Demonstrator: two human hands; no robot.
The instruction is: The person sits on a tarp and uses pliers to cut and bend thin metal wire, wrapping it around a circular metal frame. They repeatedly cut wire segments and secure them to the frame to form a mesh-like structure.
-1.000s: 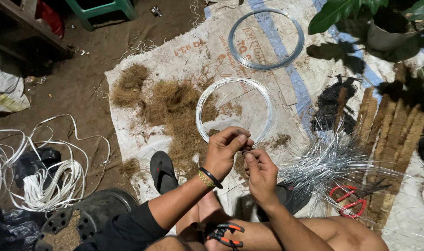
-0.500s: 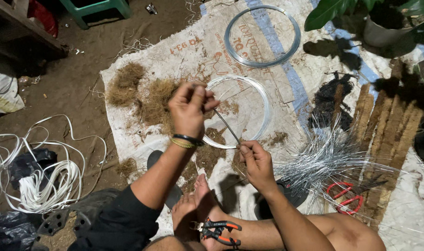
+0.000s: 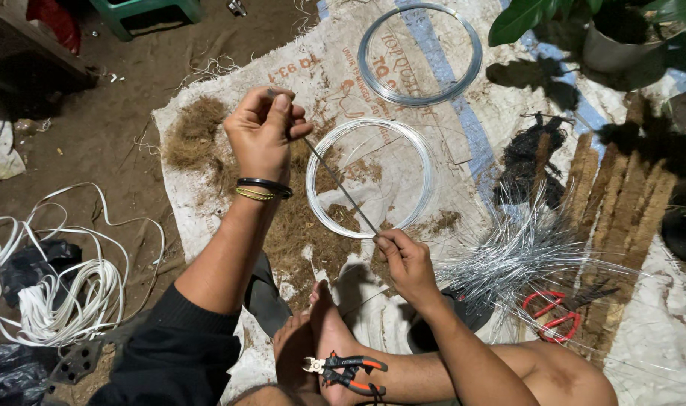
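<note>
- Left hand (image 3: 264,131) and right hand (image 3: 407,263), held apart, each pinch one end of a thin wire (image 3: 341,188).
- Wire looks light, springy, probably slippery; best gripped at its ends.

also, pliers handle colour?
Orange and black, on the pliers resting on the foot; head view.

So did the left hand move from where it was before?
Yes. The left hand went up and to the left, away from the right hand. It was below the near wire coil; now it is beside the coil's left edge.
</note>
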